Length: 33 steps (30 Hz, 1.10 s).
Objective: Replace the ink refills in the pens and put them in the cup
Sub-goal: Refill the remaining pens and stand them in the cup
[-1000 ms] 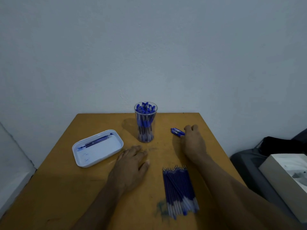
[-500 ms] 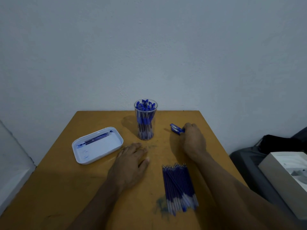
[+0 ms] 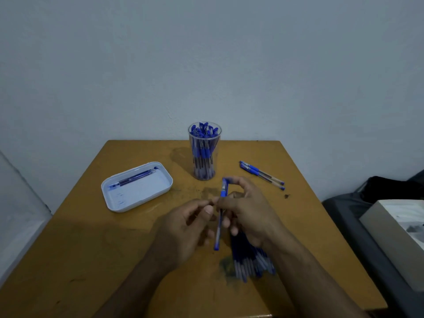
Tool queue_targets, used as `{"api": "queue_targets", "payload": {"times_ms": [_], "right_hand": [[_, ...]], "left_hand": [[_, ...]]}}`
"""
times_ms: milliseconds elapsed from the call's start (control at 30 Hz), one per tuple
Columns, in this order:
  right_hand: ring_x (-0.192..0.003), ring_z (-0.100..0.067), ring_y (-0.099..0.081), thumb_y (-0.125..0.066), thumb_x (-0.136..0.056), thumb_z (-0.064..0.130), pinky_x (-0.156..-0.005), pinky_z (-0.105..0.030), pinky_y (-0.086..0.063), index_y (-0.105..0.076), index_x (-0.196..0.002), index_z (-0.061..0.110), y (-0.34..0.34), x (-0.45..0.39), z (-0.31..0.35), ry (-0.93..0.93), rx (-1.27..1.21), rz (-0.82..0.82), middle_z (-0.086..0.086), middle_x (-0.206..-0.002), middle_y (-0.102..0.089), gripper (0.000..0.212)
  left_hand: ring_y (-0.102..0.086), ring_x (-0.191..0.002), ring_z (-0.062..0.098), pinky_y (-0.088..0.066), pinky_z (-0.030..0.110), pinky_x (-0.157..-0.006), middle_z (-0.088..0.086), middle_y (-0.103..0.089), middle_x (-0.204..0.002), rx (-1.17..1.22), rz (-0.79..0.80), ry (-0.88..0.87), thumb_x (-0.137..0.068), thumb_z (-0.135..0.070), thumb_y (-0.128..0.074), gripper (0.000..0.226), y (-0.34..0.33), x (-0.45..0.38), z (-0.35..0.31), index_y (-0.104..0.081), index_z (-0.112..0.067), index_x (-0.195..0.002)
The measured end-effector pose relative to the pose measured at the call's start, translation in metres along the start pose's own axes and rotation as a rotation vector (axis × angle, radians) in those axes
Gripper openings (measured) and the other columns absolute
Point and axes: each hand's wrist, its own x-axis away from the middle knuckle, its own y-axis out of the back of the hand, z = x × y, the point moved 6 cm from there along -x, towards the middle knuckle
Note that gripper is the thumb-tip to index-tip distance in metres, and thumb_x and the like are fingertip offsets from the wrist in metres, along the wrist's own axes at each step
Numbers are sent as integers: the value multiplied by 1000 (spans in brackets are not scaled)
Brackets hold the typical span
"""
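One pen (image 3: 220, 216) upright between both hands, cap end up.

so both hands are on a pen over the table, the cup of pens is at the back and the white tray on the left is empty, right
Not quite: the white tray is not empty; the head view shows thin blue refills lying along its far side. The rest holds: the left hand and right hand hold a pen, and the cup stands at the back.

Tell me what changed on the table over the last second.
The right hand took one pen from the group at the right and brought it to the middle. The left hand lifted off the table to pinch it. Cup, tray and refills stayed put.
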Motion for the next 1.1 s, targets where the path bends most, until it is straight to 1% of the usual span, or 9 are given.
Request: {"api": "queue_targets", "payload": {"times_ms": [33, 100, 233, 367, 433, 567, 767, 900, 1100], "right_hand": [[-41, -23, -51, -75, -90, 8, -38, -28, -40, -51, -127, 20, -2, 1, -4, -8, -36, -4, -11, -64, -62, 45], [-44, -28, -53, -73, -93, 15, -40, -29, -44, -50, -120, 16, -4, 0, -12, -26, -90, -27, -19, -67, -65, 35], [-56, -34, -63, -69, -97, 21, -51, -38, -55, -52, -112, 11, -5, -3, -24, -22, -114, -68, -21, -77, -71, 25], [-69, -36, -71, -72, -93, 18, -52, -36, -58, -57, -111, 8, -8, -5, -30, -29, -93, -39, -25, -89, -72, 25], [-72, -34, -72, -73, -92, 15, -51, -33, -57, -61, -111, 7, -9, -7, -30, -29, -97, -13, -24, -89, -74, 24], [-67, -25, -69, -73, -92, 15, -50, -31, -56, -68, -107, 2, -13, -13, -31, -6, -89, 41, -20, -81, -74, 20], [-67, -31, -64, -73, -91, 15, -52, -33, -55, -71, -101, 1, -14, -18, -30, 38, -58, 60, -21, -80, -72, 17], [-63, -32, -66, -70, -93, 13, -53, -33, -57, -69, -101, 0, -12, -17, -25, 71, 23, 85, -23, -80, -74, 15], [-55, -24, -66, -67, -96, 9, -50, -26, -54, -66, -101, -5, -9, -15, -22, 76, 74, 122, -24, -79, -74, 15]], "left_hand": [[-70, -72, 37, -59, 43, -61, 12, -73, -90, 97, 36, 37, -101, -41, -55, 30, -3, 4, -1, -71, -24, -119], [-68, -66, 41, -59, 43, -57, 16, -73, -91, 194, 67, 121, -96, -43, -58, 34, -6, 8, -2, -69, -21, -119], [-64, -55, 31, -54, 33, -49, 7, -76, -102, 186, 117, 198, -89, -43, -68, 43, -6, 8, 6, -61, -29, -129], [-54, -46, 14, -43, 26, -42, 8, -74, -81, 20, 100, 187, -85, -44, -66, 44, 4, 5, 11, -62, -32, -127], [-54, -48, 7, -42, 21, -46, 7, -73, -75, -56, 102, 163, -87, -43, -63, 35, 9, 3, 12, -63, -37, -122], [-56, -57, 3, -43, 18, -55, 2, -69, -68, -182, 76, 104, -102, -29, -57, 22, 18, 0, 20, -67, -40, -119], [-49, -53, 3, -39, 20, -54, -6, -58, -57, -171, 14, 32, -101, -40, -53, 23, 18, -1, 19, -75, -34, -100], [-45, -54, 5, -37, 30, -54, -7, -54, -58, -135, 41, 32, -101, -42, -54, 25, 18, -2, 24, -77, -33, -101], [-39, -53, 7, -32, 29, -52, -6, -48, -56, -117, 90, 11, -100, -43, -54, 28, 17, -4, 24, -78, -30, -99]]}}
